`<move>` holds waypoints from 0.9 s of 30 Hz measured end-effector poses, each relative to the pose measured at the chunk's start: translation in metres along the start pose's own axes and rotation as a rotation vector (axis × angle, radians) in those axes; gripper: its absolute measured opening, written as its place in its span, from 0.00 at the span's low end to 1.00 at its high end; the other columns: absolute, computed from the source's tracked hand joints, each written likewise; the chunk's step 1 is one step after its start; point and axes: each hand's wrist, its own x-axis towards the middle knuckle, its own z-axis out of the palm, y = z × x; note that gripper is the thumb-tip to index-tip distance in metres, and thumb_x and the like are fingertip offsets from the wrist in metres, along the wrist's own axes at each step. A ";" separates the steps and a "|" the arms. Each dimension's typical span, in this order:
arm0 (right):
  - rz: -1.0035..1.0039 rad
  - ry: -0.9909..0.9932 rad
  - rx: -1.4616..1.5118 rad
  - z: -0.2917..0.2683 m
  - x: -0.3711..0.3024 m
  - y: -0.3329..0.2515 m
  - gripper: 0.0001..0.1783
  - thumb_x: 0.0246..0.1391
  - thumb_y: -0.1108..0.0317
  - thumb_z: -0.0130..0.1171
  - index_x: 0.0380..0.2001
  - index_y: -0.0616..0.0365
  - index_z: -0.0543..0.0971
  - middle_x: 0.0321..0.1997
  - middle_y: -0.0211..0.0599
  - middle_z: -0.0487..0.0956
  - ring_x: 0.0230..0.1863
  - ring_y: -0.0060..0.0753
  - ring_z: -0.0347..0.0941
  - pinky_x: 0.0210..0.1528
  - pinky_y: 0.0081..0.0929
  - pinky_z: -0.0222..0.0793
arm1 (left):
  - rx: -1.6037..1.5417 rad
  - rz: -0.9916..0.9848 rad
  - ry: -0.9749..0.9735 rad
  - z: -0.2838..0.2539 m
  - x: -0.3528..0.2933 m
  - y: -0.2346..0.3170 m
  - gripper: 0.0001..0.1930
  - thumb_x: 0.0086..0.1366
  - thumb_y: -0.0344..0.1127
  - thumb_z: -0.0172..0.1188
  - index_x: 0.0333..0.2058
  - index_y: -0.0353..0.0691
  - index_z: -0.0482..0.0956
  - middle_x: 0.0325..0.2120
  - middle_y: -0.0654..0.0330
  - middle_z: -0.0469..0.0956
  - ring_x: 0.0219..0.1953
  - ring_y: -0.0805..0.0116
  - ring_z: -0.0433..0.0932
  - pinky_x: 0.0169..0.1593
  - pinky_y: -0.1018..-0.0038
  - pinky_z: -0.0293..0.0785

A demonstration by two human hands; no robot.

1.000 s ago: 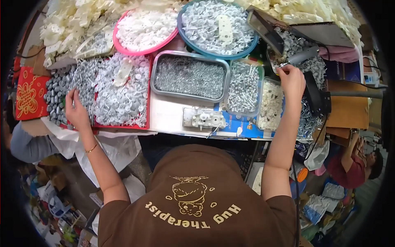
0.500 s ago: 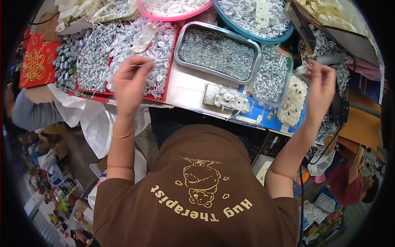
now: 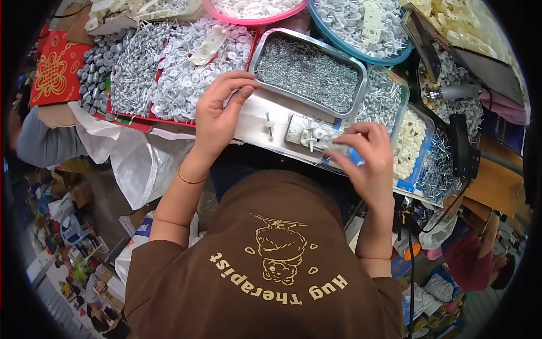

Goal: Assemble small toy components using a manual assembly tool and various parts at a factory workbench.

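Observation:
My left hand (image 3: 223, 107) is raised over the white board beside the metal tray of small screws (image 3: 305, 70). Its thumb and fingertips are pinched together; whatever may be between them is too small to make out. To the right, my right hand (image 3: 367, 158) reaches in beside a white plastic part (image 3: 317, 135), thumb and forefinger apart, with nothing seen between them. That part, with round knobs on top, sits on a small metal block (image 3: 295, 129). A loose pin with a pale head (image 3: 269, 126) stands on the board between the hands.
At left lie heaps of white disc-headed pins (image 3: 189, 85), silver pins (image 3: 132, 73) and grey caps (image 3: 99, 73). A pink basin (image 3: 257, 20) and blue basin (image 3: 361, 53) stand behind. At right are a tub of cream pieces (image 3: 409, 144) and a handheld power tool (image 3: 457, 93). Another person's sleeve (image 3: 48, 141) shows at left.
My left hand has moved right, from the white pins to beside the metal tray. My right hand has come left and down from the right side to the plastic part. A loose pin now shows on the board.

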 end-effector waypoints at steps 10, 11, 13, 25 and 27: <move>-0.254 0.054 -0.224 0.034 -0.009 -0.002 0.15 0.39 0.71 0.76 0.34 0.50 0.85 0.34 0.28 0.76 0.36 0.37 0.69 0.41 0.36 0.65 | 0.369 0.160 -0.199 0.011 -0.019 0.007 0.05 0.64 0.27 0.62 0.38 0.36 0.80 0.30 0.53 0.72 0.33 0.51 0.73 0.39 0.62 0.70; -0.268 0.062 -0.226 0.033 -0.010 -0.004 0.14 0.40 0.72 0.76 0.34 0.51 0.85 0.33 0.28 0.76 0.35 0.36 0.69 0.40 0.36 0.65 | 0.420 0.176 -0.287 0.012 -0.023 0.009 0.07 0.62 0.29 0.64 0.39 0.37 0.80 0.30 0.54 0.72 0.34 0.51 0.73 0.39 0.62 0.70; -0.283 0.071 -0.230 0.033 -0.012 -0.007 0.13 0.41 0.73 0.76 0.34 0.51 0.85 0.32 0.27 0.77 0.34 0.35 0.70 0.39 0.36 0.65 | 0.490 0.200 -0.374 0.015 -0.027 0.006 0.11 0.58 0.33 0.69 0.39 0.39 0.81 0.31 0.55 0.72 0.36 0.53 0.73 0.40 0.61 0.71; -0.218 -0.004 -0.192 0.026 0.000 -0.016 0.11 0.41 0.77 0.73 0.27 0.59 0.79 0.33 0.35 0.75 0.35 0.42 0.70 0.38 0.37 0.68 | 0.496 0.187 -0.293 0.016 -0.026 -0.001 0.12 0.56 0.30 0.70 0.39 0.39 0.81 0.34 0.59 0.80 0.34 0.59 0.77 0.39 0.65 0.73; -0.189 -0.029 -0.186 0.025 0.006 -0.019 0.11 0.43 0.76 0.73 0.27 0.60 0.78 0.33 0.36 0.74 0.36 0.43 0.70 0.38 0.37 0.68 | 0.410 0.149 -0.269 0.014 -0.026 0.007 0.12 0.55 0.29 0.70 0.39 0.38 0.81 0.34 0.60 0.81 0.34 0.60 0.78 0.39 0.66 0.73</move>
